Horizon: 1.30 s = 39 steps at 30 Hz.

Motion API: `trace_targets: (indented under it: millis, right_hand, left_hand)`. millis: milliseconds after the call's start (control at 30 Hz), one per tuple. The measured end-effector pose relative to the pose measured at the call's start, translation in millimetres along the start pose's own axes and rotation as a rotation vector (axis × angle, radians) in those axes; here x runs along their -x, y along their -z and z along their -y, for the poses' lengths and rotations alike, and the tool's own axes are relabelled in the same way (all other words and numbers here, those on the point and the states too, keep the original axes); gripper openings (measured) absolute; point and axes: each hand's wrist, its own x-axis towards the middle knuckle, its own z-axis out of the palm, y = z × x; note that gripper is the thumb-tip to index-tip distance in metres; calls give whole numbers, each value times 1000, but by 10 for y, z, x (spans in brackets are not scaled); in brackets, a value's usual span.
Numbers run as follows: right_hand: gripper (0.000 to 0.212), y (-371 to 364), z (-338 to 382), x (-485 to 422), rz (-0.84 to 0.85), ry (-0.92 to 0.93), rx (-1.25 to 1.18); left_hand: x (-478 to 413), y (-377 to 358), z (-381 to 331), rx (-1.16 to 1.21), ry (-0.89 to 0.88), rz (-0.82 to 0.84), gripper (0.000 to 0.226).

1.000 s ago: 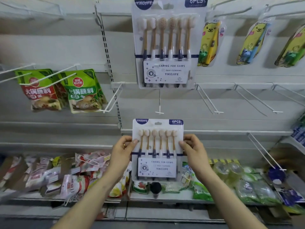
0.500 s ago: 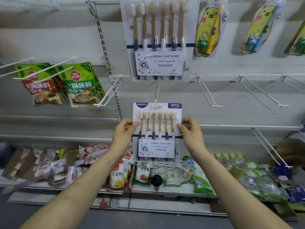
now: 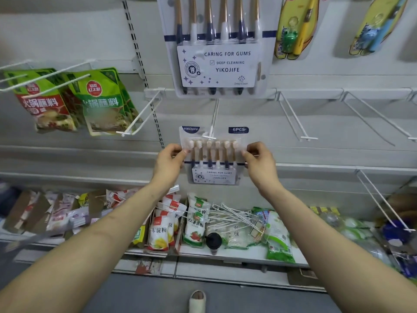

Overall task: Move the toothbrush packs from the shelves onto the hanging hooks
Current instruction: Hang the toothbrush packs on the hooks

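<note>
The person's left hand (image 3: 168, 164) and right hand (image 3: 259, 164) pinch the side edges of the flat white-carded, clear-plastic six-toothbrush pack (image 3: 213, 158), likely light, stiff and slick, holding its top at the tip of a white wire hook (image 3: 213, 116).

Bright, even light, soft shadows; wide-angle bending and blurred edges.
</note>
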Motion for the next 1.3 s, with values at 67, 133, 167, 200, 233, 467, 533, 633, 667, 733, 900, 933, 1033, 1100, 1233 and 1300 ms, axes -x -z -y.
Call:
trace_targets:
  millis: [67, 133, 167, 200, 233, 467, 533, 633, 667, 733, 900, 933, 1033, 1100, 1233, 1300]
  right_hand:
    - [4, -42, -25, -145, -4, 6, 7]
    - [2, -89, -60, -290, -26, 13, 14]
    - [2, -114, -77, -362, -41, 23, 22]
    - [3, -140, -99, -433, -50, 30, 23]
    - [5, -171, -132, -513, -54, 33, 17]
    - [15, -412, -502, -1320, -113, 70, -2]
    - [14, -433, -466, -1429, -129, 73, -4]
    - [7, -468, -364, -1517, -138, 62, -7]
    - [6, -478, -351, -1558, -139, 62, -2]
    - [4, -494, -344, -1637, -143, 65, 12]
    - [7, -533, -269, -1703, -162, 40, 26]
    - [9, -544, -252, -1703, -171, 32, 24]
    - [9, -568, -246, -1700, -181, 25, 18]
    - [8, -553, -255, -1655, -186, 25, 24]
    - [21, -401, -207, -1351, -171, -24, 80]
    - [28, -254, -221, -1119, -115, -46, 168]
  left_hand:
    - [-124, -38, 15, 5, -9, -7, 19]
    - [-273, -78, 45, -7, -34, -13, 20]
    - [-357, -101, 61, -12, -46, -7, 20]
    - [-448, -125, 87, -7, -51, 0, 19]
    - [-544, -152, 107, 8, -57, 7, 17]
    - [-1363, -336, 288, 7, -122, -29, 14]
    - [-1542, -391, 310, 27, -136, -27, 21]
    - [-1723, -451, 326, 2, -170, -20, 20]
    - [-1760, -470, 310, -12, -171, -25, 16]
    - [-1806, -514, 258, -31, -156, -48, 15]
    - [-1878, -563, 185, -92, -156, -61, 14]
    - [-1888, -568, 178, -100, -163, -65, 16]
    - [-1896, -567, 154, -124, -169, -72, 20]
    - [-1834, -552, 159, -89, -141, -62, 23]
    - [-1451, -485, 313, -130, -69, -12, 35]
    - [-1128, -517, 343, -312, -20, 66, 37]
